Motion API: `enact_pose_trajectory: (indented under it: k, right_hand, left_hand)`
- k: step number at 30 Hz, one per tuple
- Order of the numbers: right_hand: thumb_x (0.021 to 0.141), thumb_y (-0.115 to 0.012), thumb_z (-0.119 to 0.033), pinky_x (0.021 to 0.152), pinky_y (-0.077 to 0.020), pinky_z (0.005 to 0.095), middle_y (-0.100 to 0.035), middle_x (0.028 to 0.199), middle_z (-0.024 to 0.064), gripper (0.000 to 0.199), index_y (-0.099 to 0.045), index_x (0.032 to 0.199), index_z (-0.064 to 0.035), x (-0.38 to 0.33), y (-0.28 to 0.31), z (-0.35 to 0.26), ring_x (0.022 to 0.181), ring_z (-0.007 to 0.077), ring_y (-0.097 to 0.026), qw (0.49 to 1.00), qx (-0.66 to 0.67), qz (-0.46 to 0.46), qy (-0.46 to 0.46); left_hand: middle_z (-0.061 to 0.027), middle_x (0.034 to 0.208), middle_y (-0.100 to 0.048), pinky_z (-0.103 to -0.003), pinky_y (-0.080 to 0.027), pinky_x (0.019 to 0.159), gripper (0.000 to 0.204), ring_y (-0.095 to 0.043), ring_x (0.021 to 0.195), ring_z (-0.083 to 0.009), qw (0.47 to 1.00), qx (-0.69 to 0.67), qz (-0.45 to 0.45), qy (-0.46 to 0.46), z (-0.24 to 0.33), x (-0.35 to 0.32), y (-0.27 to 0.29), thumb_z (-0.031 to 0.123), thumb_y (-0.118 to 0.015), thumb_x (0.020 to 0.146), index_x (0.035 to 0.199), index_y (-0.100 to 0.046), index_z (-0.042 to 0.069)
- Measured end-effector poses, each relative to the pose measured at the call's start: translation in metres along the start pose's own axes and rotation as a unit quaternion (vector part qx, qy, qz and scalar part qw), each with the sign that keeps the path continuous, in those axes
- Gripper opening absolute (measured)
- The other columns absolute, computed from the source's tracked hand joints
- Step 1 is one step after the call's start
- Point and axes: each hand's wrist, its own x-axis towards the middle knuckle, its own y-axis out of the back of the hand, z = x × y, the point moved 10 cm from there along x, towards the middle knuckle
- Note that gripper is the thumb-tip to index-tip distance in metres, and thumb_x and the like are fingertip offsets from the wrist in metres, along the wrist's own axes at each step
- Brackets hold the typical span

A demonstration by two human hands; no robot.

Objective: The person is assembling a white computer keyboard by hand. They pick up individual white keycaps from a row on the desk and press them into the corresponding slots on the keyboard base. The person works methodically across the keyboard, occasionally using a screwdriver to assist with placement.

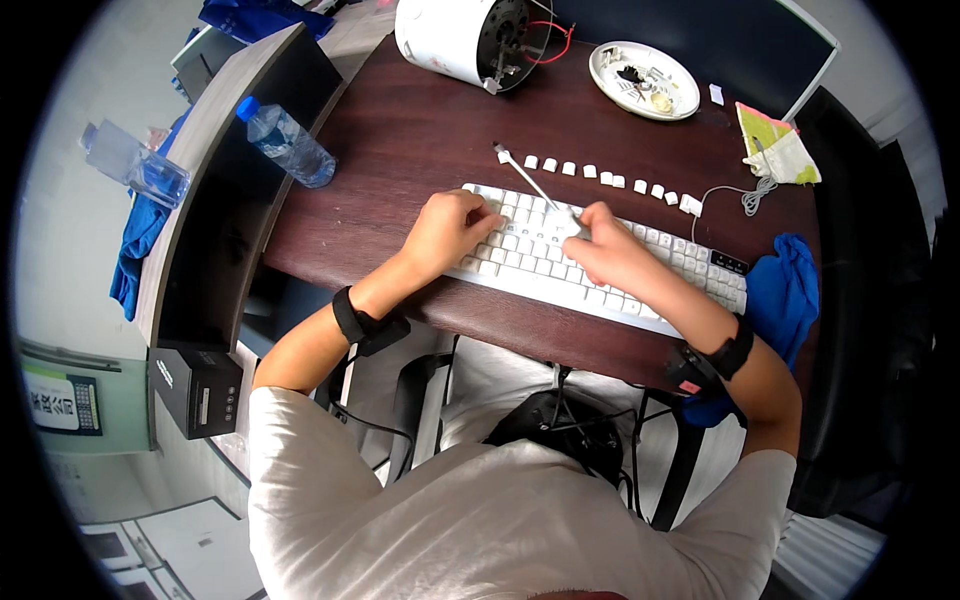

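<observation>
As I view it from my remote station, the white keyboard (535, 266) lies face up along the near side of the dark brown desk (400, 140), its left end under the left hand (445, 236) and its middle under the right hand (610, 250). I find the left hand curled, fingers gathered narrow at the upper left corner; whether it grips anything, I cannot tell. The right hand is closed on a slim pale rod (531, 180), whose dark end points up and left, beside the row of loose white keycaps (569, 169) behind the keyboard. I judge the keyboard stiff and fairly light for its length, with a smooth case that could slide on the desk; its short ends or front rim offer the soundest hold, clear of the keys. The thin grey cable (757, 197) appears to leave the rear edge and should not be pulled. I rate the rod very light, best pinched where the right hand has it. The keycaps look small, hard and easily scattered; a fingertip pinch on their sides should serve.
</observation>
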Motion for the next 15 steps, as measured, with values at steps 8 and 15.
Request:
enact_pose_trajectory:
  k: [8,15]
  right_hand:
    - [0.079,-0.075,-0.037,0.081,-0.0545,0.0458,-0.072,0.094,0.02,0.047,-0.065,0.102,0.0022,0.042,-0.019,-0.06,0.092,0.0374,-0.07,0.988,-0.118,0.044,0.087]
    - [0.08,-0.077,-0.032,0.078,-0.0554,0.0474,-0.07,0.09,0.0237,0.044,-0.061,0.098,0.0053,0.051,-0.027,-0.059,0.091,0.0378,-0.07,0.977,-0.167,0.065,0.119]
  left_hand:
    - [-0.0139,0.079,-0.067,-0.035,-0.051,0.064,0.017,-0.064,0.068,-0.0239,1.0,-0.015,0.014,-0.024,-0.002,0.001,0.002,0.014,-0.074,0.083,0.088,-0.072,-0.003]
    - [-0.0139,0.079,-0.067,-0.035,-0.052,0.065,0.015,-0.065,0.067,-0.0241,0.996,-0.078,0.021,0.025,-0.01,-0.005,0.0,0.013,-0.073,0.082,0.086,-0.07,-0.002]
